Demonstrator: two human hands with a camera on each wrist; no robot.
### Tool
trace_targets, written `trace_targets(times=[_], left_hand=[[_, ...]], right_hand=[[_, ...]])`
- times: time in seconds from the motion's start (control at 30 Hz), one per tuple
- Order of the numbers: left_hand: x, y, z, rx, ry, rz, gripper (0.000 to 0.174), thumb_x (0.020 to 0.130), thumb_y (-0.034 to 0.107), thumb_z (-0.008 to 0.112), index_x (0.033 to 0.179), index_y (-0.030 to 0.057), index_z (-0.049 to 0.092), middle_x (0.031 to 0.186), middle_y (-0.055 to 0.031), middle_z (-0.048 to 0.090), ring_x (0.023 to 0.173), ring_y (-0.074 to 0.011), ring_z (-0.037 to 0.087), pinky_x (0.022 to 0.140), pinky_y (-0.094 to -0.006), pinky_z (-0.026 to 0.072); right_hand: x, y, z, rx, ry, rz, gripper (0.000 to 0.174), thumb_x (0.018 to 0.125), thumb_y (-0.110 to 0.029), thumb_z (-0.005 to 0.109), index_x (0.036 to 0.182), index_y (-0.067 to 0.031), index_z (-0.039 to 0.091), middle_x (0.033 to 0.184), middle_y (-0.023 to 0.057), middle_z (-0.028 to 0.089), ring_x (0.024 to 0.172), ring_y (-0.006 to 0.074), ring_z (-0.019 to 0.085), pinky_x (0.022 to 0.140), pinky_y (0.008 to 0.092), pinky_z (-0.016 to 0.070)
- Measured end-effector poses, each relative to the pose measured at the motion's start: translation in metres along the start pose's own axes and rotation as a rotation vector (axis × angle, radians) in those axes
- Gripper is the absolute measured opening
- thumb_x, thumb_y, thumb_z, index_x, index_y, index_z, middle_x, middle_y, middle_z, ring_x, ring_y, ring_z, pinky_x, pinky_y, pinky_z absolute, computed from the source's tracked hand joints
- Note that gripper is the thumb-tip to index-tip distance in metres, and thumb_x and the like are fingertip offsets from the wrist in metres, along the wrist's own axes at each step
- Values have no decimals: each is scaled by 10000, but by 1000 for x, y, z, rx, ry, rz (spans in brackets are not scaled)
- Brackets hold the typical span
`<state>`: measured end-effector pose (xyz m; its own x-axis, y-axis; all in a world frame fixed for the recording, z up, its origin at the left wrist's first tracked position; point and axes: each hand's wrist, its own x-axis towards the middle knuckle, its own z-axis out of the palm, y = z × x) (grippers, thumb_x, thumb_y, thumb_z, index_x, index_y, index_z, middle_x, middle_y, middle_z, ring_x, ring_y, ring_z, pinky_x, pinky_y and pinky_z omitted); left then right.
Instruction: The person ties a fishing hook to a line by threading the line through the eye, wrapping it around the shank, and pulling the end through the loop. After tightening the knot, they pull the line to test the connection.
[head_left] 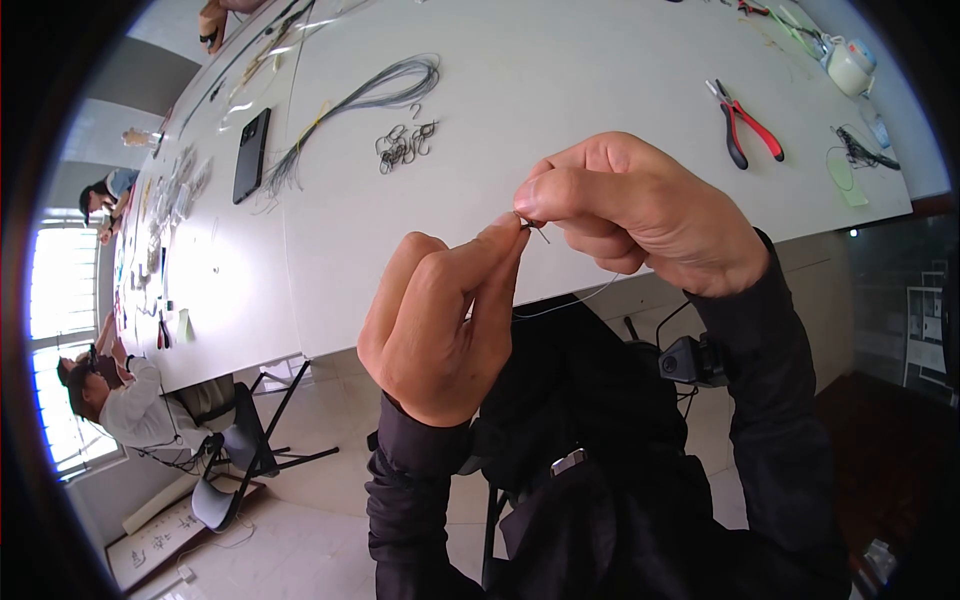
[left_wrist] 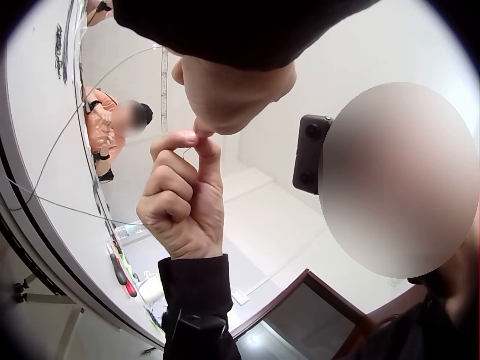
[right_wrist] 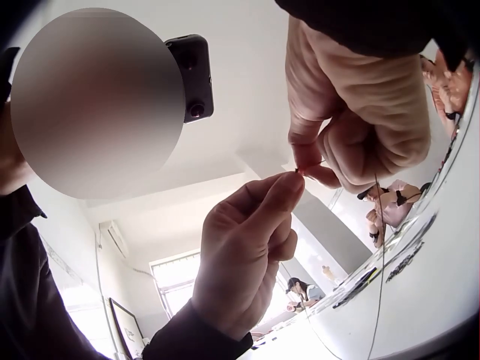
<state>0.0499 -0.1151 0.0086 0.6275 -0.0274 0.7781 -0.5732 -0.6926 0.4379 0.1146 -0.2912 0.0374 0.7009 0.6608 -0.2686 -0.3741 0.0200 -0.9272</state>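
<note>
In the head view, my left hand (head_left: 435, 320) pinches a small dark fish hook (head_left: 538, 233) between thumb and fingertips, and its thin shank sticks out. My right hand (head_left: 645, 215) is right against it, thumb and index finger pinching a thin grey line at the hook. The fingertips hide most of the hook. A length of the line (head_left: 570, 312) hangs below the hands near the table edge. In the right wrist view, the line (right_wrist: 380, 277) loops down beside the right hand. Both hands are raised over the front of the white table (head_left: 480, 110).
Beyond the hands lie a pile of fish hooks (head_left: 400, 150), a bundle of grey lines (head_left: 350, 103) and a black phone (head_left: 250, 155). Red-and-black pliers (head_left: 764, 135) lie to the right, near a white container (head_left: 850, 68). A seated person (head_left: 130, 405) and a folding chair (head_left: 250, 435) are at left.
</note>
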Motion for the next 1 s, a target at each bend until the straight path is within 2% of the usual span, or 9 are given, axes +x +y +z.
trace_targets(times=[0.1,0.2,0.4,0.5,0.6,0.7,0.8,0.9,1.0], left_hand=[[0,1,1,9,17,-4,180,746,-96,804,888,-9,737,621,8,512,506,-33,354,455,-208,217],[0,2,0,40,30,9,251,702,-82,835,910,22,743,609,-13,523,489,-98,399,431,-248,311],[3,5,-1,44,19,-26,265,698,-77,836,920,37,748,604,-4,511,490,-81,393,435,-241,313],[4,6,0,31,11,-82,246,712,-61,830,909,56,742,593,17,475,487,-63,362,437,-233,276],[3,4,0,-25,-5,-138,186,782,-72,784,937,16,731,611,67,413,535,-5,303,492,-195,196],[2,1,0,-82,5,-261,199,748,-39,811,894,66,727,588,44,388,493,-38,288,470,-223,210],[2,3,0,-161,-1,-356,179,765,-34,801,895,63,724,591,53,371,504,-30,279,482,-217,215],[1,1,0,-187,-4,-360,166,777,-29,798,896,59,722,591,60,369,512,-23,275,490,-207,213],[2,3,0,-210,-8,-396,162,778,-29,799,892,56,721,585,66,368,513,-18,271,491,-202,214]], right_hand=[[2,3,-3,2,-19,5,325,923,-345,629,851,-29,646,505,-90,310,428,28,220,410,236,177],[2,3,-3,5,-21,20,335,929,-353,622,854,-27,645,513,-89,317,435,30,228,409,235,183],[2,3,-3,-2,-18,21,343,935,-359,614,886,-21,644,522,-88,319,444,28,227,414,234,183],[4,6,-7,-17,-40,24,349,937,-362,611,915,-15,644,534,-90,331,450,26,227,420,231,181],[-1,0,4,-12,97,-19,370,911,-368,652,903,1,676,528,-84,334,448,33,251,423,228,211],[-5,4,-1,-39,32,-58,393,938,-335,650,1059,38,680,544,-81,377,448,17,269,418,213,224],[-6,3,6,-113,62,-87,334,956,-287,649,1046,33,678,557,-81,413,449,1,280,410,200,222],[-8,6,0,-15,24,-97,286,960,-243,647,1043,29,680,580,-83,445,450,-8,287,403,194,217],[-6,7,0,-5,18,-122,309,955,-260,653,1042,36,676,583,-83,448,445,-9,289,399,195,210]])
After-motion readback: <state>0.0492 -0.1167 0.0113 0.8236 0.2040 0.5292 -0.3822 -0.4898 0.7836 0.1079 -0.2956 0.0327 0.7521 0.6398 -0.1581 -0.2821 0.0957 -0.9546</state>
